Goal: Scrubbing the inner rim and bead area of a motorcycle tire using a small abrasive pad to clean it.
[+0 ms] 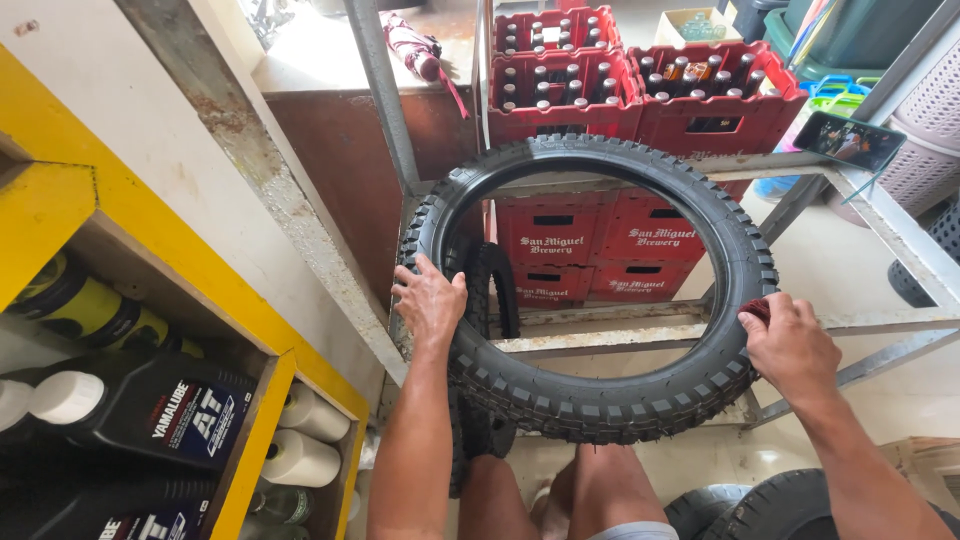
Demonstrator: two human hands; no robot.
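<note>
1. A person looks down at a black knobby motorcycle tyre (pixel 600 400), held upright in front of the knees and facing the viewer like a hoop, its open centre showing what lies behind.
2. The tyre stands between the two hands: its ring spreads left to right, with the left hand (pixel 430 300) on the left side wall and the right hand (pixel 790 345) on the lower right tread. Both hands touch it, so neither is nearer.
3. The left hand lies flat, fingers (pixel 415 272) spread open over the inner rim and side wall, pressing rather than gripping.
4. The right hand is curled, its fingers closed on a small dark red cloth (pixel 756 308) pressed against the tyre's outer edge.
5. The tyre looks new: deep square tread blocks around the whole rim, clean matt rubber, no wheel inside.
6. Its lower part rests against a grey metal rack (pixel 600 335) whose rails cross behind the opening.
7. Behind the rack stand stacked red bottle crates (pixel 590 240), the top ones filled with dark bottles.
8. To the left, a yellow shelf (pixel 250 420) holds black oil bottles (pixel 150 410) with white caps.
9. Another tyre (pixel 790 510) lies at the bottom right, near the person's legs.
</note>
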